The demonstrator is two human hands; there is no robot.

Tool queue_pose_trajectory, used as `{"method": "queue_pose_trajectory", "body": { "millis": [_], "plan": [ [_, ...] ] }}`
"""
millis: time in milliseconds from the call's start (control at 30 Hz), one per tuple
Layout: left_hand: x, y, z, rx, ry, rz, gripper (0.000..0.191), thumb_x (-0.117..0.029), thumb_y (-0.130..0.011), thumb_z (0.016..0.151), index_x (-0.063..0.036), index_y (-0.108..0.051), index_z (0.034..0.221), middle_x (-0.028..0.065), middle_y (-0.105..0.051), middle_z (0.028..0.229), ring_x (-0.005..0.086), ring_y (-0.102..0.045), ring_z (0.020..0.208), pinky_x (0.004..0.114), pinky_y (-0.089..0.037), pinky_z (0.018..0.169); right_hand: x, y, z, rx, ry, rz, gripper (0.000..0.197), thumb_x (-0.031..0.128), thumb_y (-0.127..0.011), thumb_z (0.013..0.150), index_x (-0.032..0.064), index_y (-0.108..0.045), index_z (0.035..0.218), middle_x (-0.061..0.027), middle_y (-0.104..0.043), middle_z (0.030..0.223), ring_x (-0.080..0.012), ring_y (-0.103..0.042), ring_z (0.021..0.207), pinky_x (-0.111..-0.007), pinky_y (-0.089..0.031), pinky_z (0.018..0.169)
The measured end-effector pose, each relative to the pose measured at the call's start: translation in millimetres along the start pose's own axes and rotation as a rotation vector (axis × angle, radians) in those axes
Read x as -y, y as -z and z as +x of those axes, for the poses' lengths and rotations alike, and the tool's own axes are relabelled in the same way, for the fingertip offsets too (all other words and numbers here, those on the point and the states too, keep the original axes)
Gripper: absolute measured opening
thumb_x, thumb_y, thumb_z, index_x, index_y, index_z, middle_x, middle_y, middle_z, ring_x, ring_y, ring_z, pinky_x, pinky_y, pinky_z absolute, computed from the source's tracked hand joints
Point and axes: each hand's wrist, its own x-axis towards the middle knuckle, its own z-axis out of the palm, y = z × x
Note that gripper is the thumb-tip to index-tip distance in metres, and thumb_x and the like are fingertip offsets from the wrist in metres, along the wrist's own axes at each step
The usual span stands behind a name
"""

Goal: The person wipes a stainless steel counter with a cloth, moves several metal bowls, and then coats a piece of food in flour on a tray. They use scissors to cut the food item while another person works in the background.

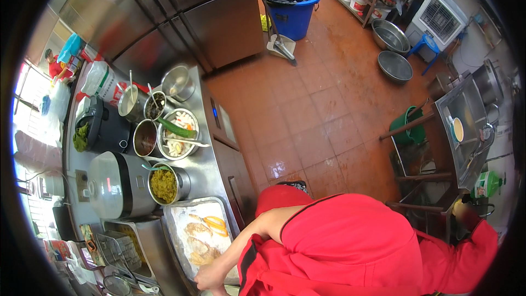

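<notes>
My left hand (211, 277) reaches down to the near edge of a metal tray (197, 203). Its fingers are curled, and their tips and whatever lies under them are hidden. On the tray lie several coated pieces of food (201, 246) in white powder, beside the orange looped handles (216, 225) of what look like scissors. Next to the tray stands a steel pot of chopped yellow-green pickle (164, 185) with a spoon in it. A red sleeve (460, 269) runs to the right; its far end is blurred, and I cannot tell whether it is my right arm.
A bowl of white pieces in liquid (181, 123) carries a green cucumber (176, 128). Rice cookers (111, 185) line the wall, near a fryer basket (115, 244). Across the tiled floor (296, 107) stand a blue bin (289, 20), steel basins (394, 68) and a sink (456, 168).
</notes>
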Motion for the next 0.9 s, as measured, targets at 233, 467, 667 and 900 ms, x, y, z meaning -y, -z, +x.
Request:
{"method": "queue_pose_trajectory", "body": {
  "millis": [233,467,667,900],
  "plan": [
    [14.9,14.2,66.3,0.310,0.231,-1.010,0.005,-0.010,-0.053,0.091,-0.0057,-0.055,0.093,0.0072,-0.054,0.090,0.0221,-0.050,0.070,0.035,-0.040,0.058,7.7,17.0,-1.4,0.015,0.037,0.070,0.020,0.023,-0.057,0.076,0.0054,-0.065,0.076,-0.0172,-0.063,0.081,-0.0369,-0.064,0.076,-0.047,-0.050,0.063],
    [12.3,37.2,94.4,0.658,0.445,-1.514,0.007,-0.010,-0.055,0.090,-0.0075,-0.058,0.084,0.0057,-0.056,0.082,0.0217,-0.051,0.060,0.036,-0.042,0.050,20.0,9.5,9.1,-0.174,0.165,0.083,0.014,0.017,-0.059,0.073,0.0056,-0.061,0.082,-0.0171,-0.064,0.087,-0.0357,-0.063,0.077,-0.046,-0.048,0.063],
    [57.5,5.3,135.0,1.120,0.643,-1.710,0.012,-0.009,-0.056,0.089,-0.0090,-0.060,0.077,0.0045,-0.057,0.074,0.0214,-0.051,0.052,0.036,-0.043,0.042,-28.0,7.3,-17.5,-0.219,0.070,0.137,0.023,0.020,-0.060,0.076,0.0047,-0.057,0.094,-0.0187,-0.062,0.091,-0.0364,-0.061,0.081,-0.046,-0.048,0.067],
    [29.1,19.6,142.1,1.240,0.716,-1.684,0.013,-0.012,-0.057,0.087,-0.0105,-0.060,0.074,0.0038,-0.056,0.072,0.0218,-0.051,0.048,0.037,-0.043,0.039,-31.8,-14.5,-12.4,-0.169,0.122,0.162,0.035,0.027,-0.061,0.080,0.0056,-0.055,0.106,-0.0188,-0.061,0.090,-0.0356,-0.060,0.081,-0.045,-0.047,0.067]
  ]
}}
